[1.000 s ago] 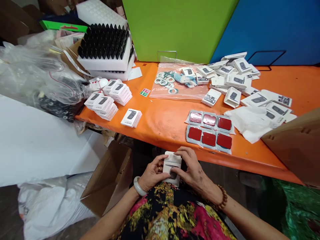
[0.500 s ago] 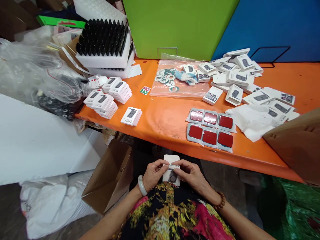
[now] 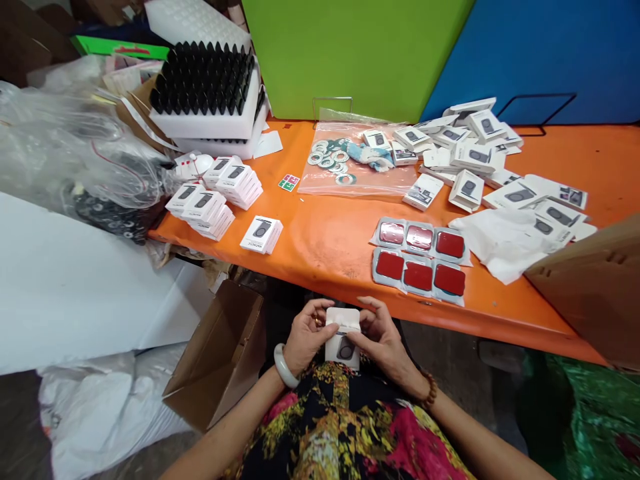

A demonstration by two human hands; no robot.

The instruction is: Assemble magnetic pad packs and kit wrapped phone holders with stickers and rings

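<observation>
A small white product box [image 3: 343, 357] with a picture of a dark ring-shaped item on its front is held upright at my lap, its top flap [image 3: 343, 316] raised. On the box's left side my left hand [image 3: 309, 337] grips it, thumb on the front and fingers behind the edge. From the right my right hand [image 3: 383, 340] holds it the same way, thumb on the front face and index finger lifted off. What lies inside the box is hidden. Beyond it, on the orange table [image 3: 320, 247], lie several grey pads with red faces [image 3: 418, 275] in two rows.
Stacks of small white boxes [image 3: 205, 208] stand at the table's left, with one short stack [image 3: 261, 233] nearer. More boxes [image 3: 480, 157] lie heaped at right. A clear bag [image 3: 370, 187] carries ring discs. Cardboard boxes stand beside my left [image 3: 220, 360] and at the right edge [image 3: 590, 287].
My fingers have moved from the top opening outward to the box's sides. The flap stays raised, and the view has shifted slightly.
</observation>
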